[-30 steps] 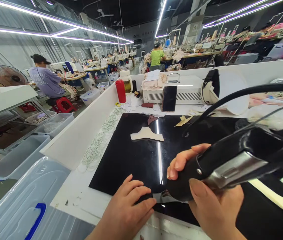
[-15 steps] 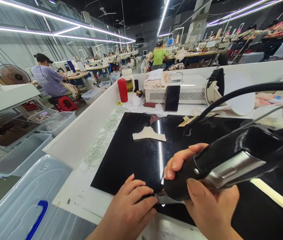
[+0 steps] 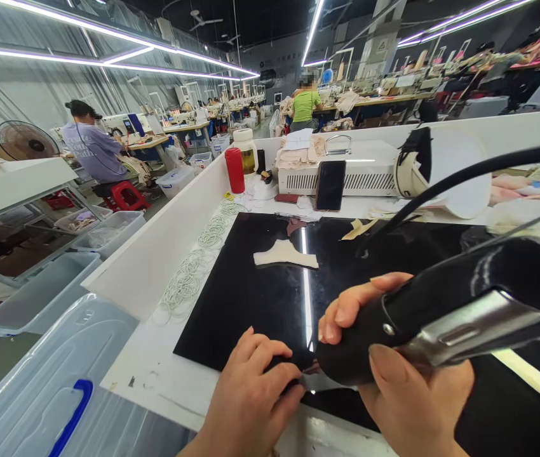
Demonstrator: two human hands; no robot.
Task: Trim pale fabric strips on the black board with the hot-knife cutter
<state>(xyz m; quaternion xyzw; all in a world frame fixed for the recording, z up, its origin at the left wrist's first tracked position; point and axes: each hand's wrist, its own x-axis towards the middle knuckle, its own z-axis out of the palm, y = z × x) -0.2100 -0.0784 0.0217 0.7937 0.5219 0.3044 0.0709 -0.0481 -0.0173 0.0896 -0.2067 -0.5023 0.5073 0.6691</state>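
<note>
My right hand [image 3: 408, 393] is wrapped round a black hand tool [image 3: 470, 285] with a silver lever and a thick black hose or cord arching above it. The tool's front end points down and left, over the near part of a glossy black board [image 3: 232, 298]. Close to that end, my left hand [image 3: 251, 393] has its fingers bent, thumb and forefinger nearly together; something dark shows between them, but I cannot make out what. A cream-coloured curved piece of padding [image 3: 284, 255] lies flat on the board, beyond both hands.
Thin pale loops [image 3: 187, 279] lie along the white side wall. Behind the board stand a red cup [image 3: 235, 171], a phone [image 3: 330, 185] and a white vented box [image 3: 370, 168]. A lidded plastic bin [image 3: 60, 355] stands at left. People sit at sewing machines farther off.
My right hand and the tool have shifted slightly right. The left hand has moved a little right too, its fingers more bent. The padding has stayed in place.
</note>
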